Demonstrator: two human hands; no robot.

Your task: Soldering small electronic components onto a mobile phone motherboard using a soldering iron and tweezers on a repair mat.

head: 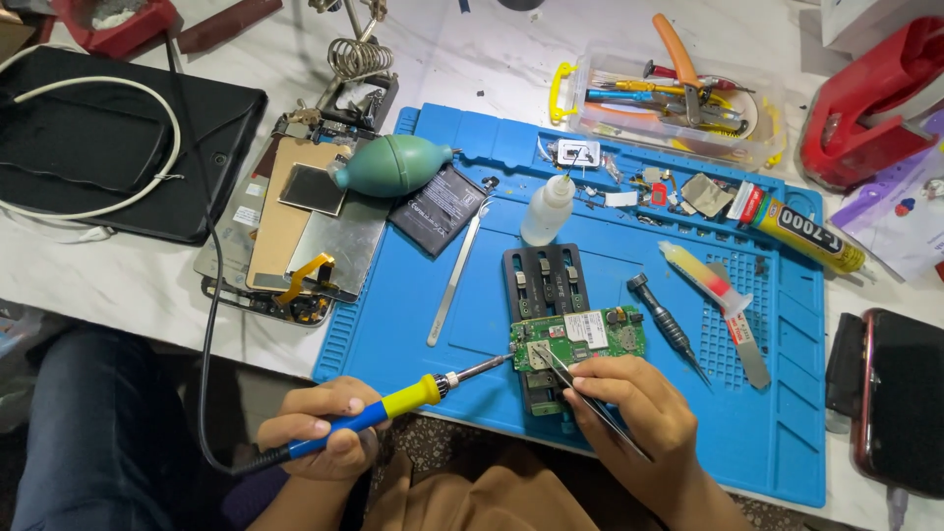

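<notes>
My left hand (320, 430) grips a soldering iron (393, 405) with a blue and yellow handle; its metal tip reaches the left edge of a green circuit board (580, 339). The board is clamped in a black holder (547, 280) on a blue work mat (610, 246). My right hand (629, 403) holds thin tweezers (590, 398) whose points rest on the board near its left side.
On the mat lie a flat metal pry tool (458, 273), a white squeeze bottle (547, 208), a black screwdriver (667, 323), a syringe (700, 275), a glue tube (806, 231) and a phone battery (438, 208). A teal blower bulb (388, 165) and opened phone parts (295, 226) lie left; a dark phone (900, 398) lies right.
</notes>
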